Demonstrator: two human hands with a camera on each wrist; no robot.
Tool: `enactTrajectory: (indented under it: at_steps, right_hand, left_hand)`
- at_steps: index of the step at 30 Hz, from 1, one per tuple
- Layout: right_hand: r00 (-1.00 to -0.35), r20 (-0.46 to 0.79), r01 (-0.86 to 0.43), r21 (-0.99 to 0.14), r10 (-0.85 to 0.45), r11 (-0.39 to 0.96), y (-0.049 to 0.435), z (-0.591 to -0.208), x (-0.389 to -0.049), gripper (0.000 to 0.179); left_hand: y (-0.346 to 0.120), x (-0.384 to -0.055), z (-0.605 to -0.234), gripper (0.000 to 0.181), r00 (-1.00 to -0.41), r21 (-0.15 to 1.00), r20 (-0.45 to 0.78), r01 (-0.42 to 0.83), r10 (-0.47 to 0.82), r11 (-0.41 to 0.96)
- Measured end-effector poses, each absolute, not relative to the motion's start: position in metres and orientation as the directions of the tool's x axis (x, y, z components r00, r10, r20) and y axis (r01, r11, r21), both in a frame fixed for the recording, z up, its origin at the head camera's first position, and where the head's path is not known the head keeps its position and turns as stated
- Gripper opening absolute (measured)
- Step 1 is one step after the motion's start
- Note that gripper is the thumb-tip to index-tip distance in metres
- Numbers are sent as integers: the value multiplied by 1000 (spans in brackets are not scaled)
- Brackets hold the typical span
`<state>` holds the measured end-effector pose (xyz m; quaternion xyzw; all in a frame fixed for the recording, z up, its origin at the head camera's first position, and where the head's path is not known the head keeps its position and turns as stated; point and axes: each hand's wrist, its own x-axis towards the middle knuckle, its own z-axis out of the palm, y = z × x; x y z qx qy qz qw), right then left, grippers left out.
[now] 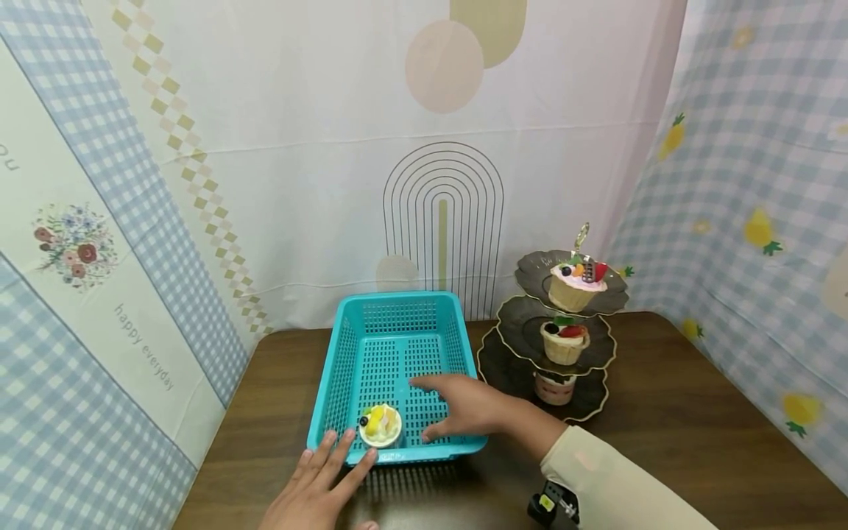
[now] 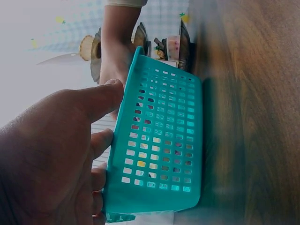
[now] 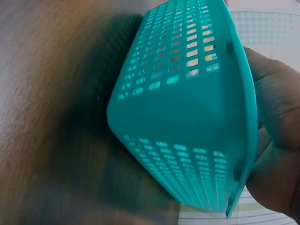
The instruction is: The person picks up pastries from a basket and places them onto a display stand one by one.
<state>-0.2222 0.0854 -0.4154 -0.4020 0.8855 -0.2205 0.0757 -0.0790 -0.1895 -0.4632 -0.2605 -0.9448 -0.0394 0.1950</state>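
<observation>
A turquoise plastic basket with slotted walls stands on the table. In its near left corner sits a small cupcake topped with yellow fruit and a dark berry. My left hand lies at the basket's near left rim, fingers spread and straight. In the left wrist view its thumb is close to the rim. My right hand reaches over the basket's right wall, thumb and fingers apart with nothing seen between them. The right wrist view shows the right hand just beyond the rim, its fingertips hidden.
Right of the basket stands a three-tier dark stand with gold edges. A pink-topped cupcake is on its top plate, a strawberry cupcake on the middle one, and a pink cup on the bottom. Patterned cloths hang around the wooden table.
</observation>
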Motion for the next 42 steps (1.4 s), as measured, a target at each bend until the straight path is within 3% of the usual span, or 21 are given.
enactTrajectory:
  at_steps: [11,22,42]
  right_hand:
    - [-640,-30,-694,-407,-768,594,64,-418,-225,77]
    - [-671,-128,-653,-364,-730,664,49,-421,-227,76]
    - [-672,-165,-659,-311,-722,685,27,-441,-237,75]
  left_hand:
    - [-191,-78,-462,79,-803,12,366,510,471,860]
    - [-191,-77,-461,78,-797,6,363,519,482,854]
    - [-192,-78,-465,78,-800,38,375,519,469,854]
